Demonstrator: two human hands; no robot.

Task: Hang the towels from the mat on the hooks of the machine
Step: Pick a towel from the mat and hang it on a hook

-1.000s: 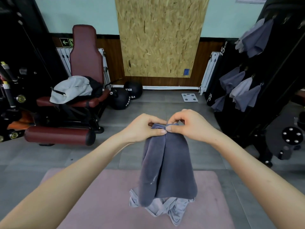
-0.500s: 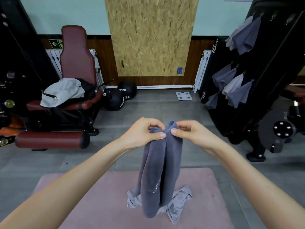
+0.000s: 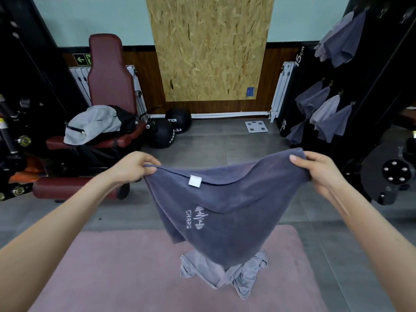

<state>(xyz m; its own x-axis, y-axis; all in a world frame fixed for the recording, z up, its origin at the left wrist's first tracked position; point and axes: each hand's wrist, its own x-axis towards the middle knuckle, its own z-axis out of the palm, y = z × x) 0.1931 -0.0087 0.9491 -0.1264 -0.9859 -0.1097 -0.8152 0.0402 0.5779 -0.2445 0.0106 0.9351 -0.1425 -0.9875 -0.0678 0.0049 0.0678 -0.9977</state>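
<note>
A dark grey towel (image 3: 227,206) with a white tag and a white logo hangs spread wide in front of me. My left hand (image 3: 132,166) pinches its top left corner and my right hand (image 3: 319,172) grips its top right edge. Below it a lighter grey towel (image 3: 243,278) lies crumpled on the pink mat (image 3: 101,271). At the right stands the black machine (image 3: 382,70), with several grey towels (image 3: 324,113) hanging from its hooks.
A dark red bench (image 3: 105,86) with a grey bag (image 3: 94,122) on it stands at the left, and two black medicine balls (image 3: 171,129) lie beside it. A white scale (image 3: 256,126) lies on the grey floor near the back wall.
My hands have moved apart from the middle, the left one leftward and the right one rightward. The bunched dark towel has opened out wide between them.
</note>
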